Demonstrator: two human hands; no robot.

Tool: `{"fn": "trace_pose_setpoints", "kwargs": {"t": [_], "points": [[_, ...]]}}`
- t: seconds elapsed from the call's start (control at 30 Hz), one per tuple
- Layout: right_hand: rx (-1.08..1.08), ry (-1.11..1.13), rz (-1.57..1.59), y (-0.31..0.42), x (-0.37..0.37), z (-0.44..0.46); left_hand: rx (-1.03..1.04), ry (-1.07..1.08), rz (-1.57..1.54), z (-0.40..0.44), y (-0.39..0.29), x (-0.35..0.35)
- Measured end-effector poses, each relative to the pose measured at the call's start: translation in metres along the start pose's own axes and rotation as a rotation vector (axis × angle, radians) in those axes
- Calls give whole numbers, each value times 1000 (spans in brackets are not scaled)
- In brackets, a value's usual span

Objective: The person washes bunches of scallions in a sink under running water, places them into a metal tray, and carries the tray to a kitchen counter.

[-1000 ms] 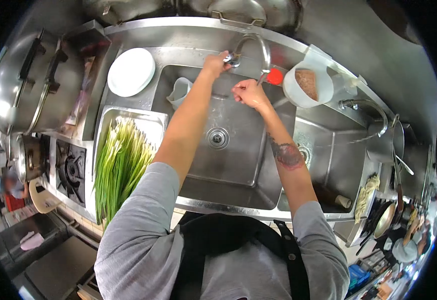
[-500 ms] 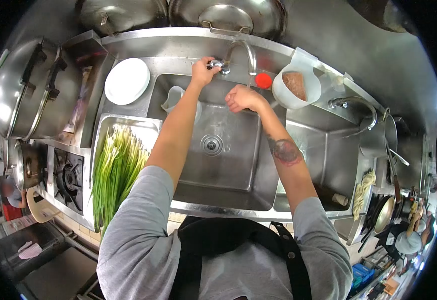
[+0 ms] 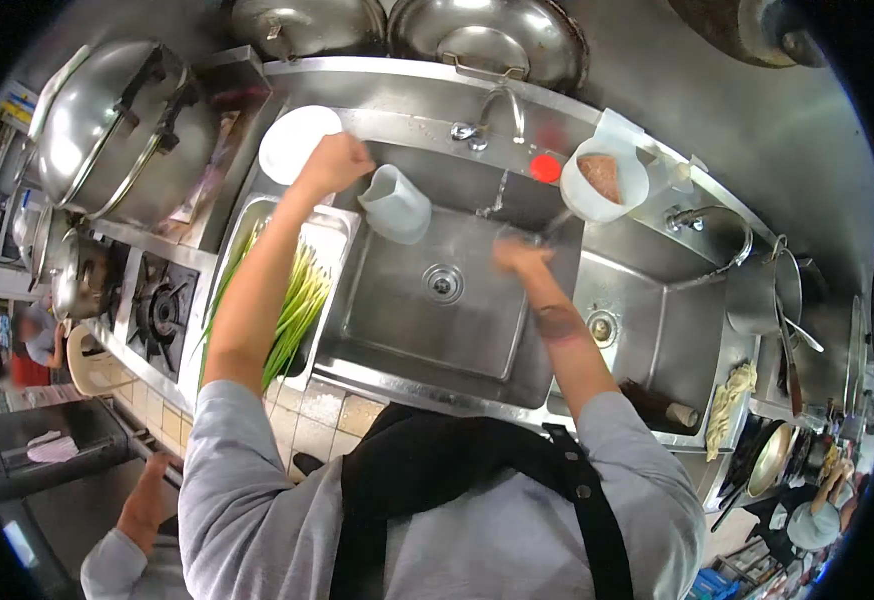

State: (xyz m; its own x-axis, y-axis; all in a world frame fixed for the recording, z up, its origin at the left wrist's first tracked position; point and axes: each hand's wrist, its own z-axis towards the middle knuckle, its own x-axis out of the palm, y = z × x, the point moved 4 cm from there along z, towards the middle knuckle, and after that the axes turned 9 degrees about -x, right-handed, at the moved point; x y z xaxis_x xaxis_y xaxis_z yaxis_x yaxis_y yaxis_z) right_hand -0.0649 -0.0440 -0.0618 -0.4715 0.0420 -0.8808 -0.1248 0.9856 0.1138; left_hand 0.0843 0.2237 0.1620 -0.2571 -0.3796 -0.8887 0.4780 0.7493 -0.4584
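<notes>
My left hand (image 3: 337, 163), its fingers curled together around nothing visible, is over the back left corner of the sink (image 3: 427, 330). It is beside a stack of white plates (image 3: 297, 142) and just above a white plastic jug (image 3: 397, 205) that leans in the sink. My right hand (image 3: 522, 254), smeared by motion, hangs over the basin's right side, and its fingers cannot be made out. Behind both hands stands the faucet (image 3: 502, 110), with a little water falling below its spout.
Long green stalks (image 3: 302, 300) lie in a metal tray (image 3: 352, 225) on the left, near a gas burner (image 3: 162, 308). A red lid (image 3: 545, 168) and a white container (image 3: 607, 185) holding a brown block stand behind the sinks. Another person's arm (image 3: 142, 505) shows at lower left.
My left hand has let go of the faucet handle and moved left and down toward the plates and jug. My right hand is lower and blurred. Another person's arm has appeared at lower left.
</notes>
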Motion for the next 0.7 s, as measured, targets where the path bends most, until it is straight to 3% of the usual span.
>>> {"fn": "trace_pose_setpoints", "kwargs": {"t": [0.03,0.13,0.23,0.33,0.4,0.47,0.5,0.53,0.6,0.7], "points": [[196,224,-209,32,-1,-42,-27,14,21,-26,14,-13],[7,-369,509,95,-10,-61,-156,132,143,-117,33,-58],[-205,-471,754,164,10,-63,-360,213,356,-184,92,-84],[-186,-318,1136,249,-2,-85,-597,82,401,-222,184,-91],[-236,-369,1239,291,6,-70,-734,118,383,-242,217,-87],[-134,-342,1298,322,-4,-64,-483,248,540,-248,311,-43],[-67,-361,1223,333,-6,-60,-336,399,628,-254,275,-43],[2,-377,1150,342,-7,-57,-412,422,613,-256,284,-32],[14,-405,1157,354,-11,-61,-721,256,280,-261,258,-37],[72,-441,1078,364,-12,-57,-773,110,145,-261,264,-26]]}}
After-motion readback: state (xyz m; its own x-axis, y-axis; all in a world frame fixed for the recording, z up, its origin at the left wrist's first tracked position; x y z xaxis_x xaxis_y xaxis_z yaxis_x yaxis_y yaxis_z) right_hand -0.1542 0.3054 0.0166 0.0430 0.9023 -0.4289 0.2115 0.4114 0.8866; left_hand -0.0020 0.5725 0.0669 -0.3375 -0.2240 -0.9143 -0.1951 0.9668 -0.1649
